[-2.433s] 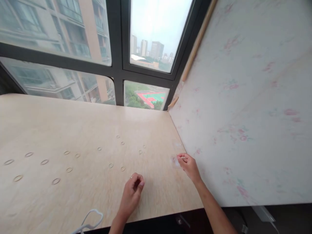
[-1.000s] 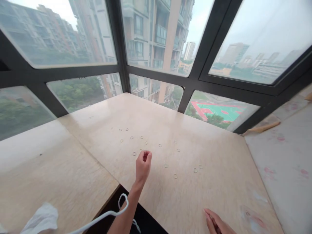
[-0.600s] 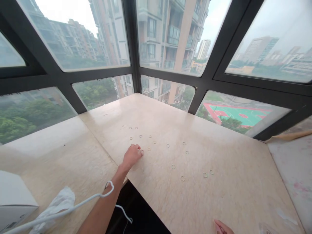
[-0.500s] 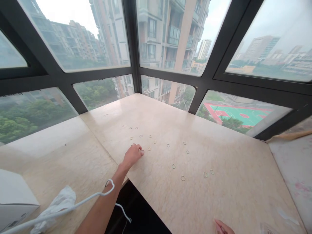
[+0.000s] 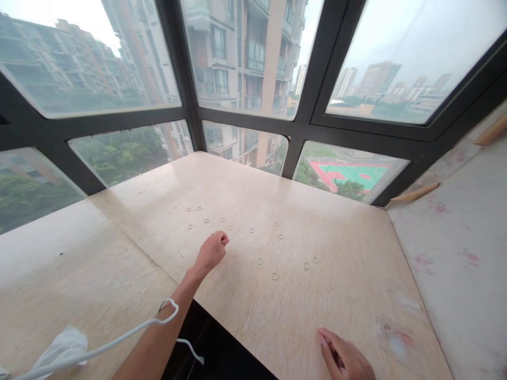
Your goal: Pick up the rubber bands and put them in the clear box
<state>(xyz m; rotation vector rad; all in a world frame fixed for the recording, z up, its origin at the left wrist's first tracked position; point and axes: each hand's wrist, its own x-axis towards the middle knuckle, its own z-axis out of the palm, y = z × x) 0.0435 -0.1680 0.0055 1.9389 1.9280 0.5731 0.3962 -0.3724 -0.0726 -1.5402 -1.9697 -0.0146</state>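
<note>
Several thin pale rings lie scattered on the beige marble-like surface (image 5: pixel 237 316). My left hand (image 5: pixel 213 249) is at the middle of it, fingers pinched together; whatever they grip is too small to make out. Just beyond its fingertips is one ring (image 5: pixel 229 228). Farther right lie another ring (image 5: pixel 260 261) and a ring (image 5: pixel 274 276) nearer to me. My right hand (image 5: pixel 344 356) rests low at the right, thumb and fingertips pressed together, and what it may hold is hidden.
A white cable (image 5: pixel 130 333) loops over my left forearm. Crumpled white tissue (image 5: pixel 65 345) lies lower left, and a clear plastic packet (image 5: pixel 396 338) lower right. Dark window frames (image 5: pixel 245 118) edge the surface at the back. A dark opening (image 5: pixel 214 343) is below my left forearm.
The view has turned right, bringing more of my right hand and the plastic packet into sight. A ring formerly at my left fingertips and another just beside them no longer show on the surface.
</note>
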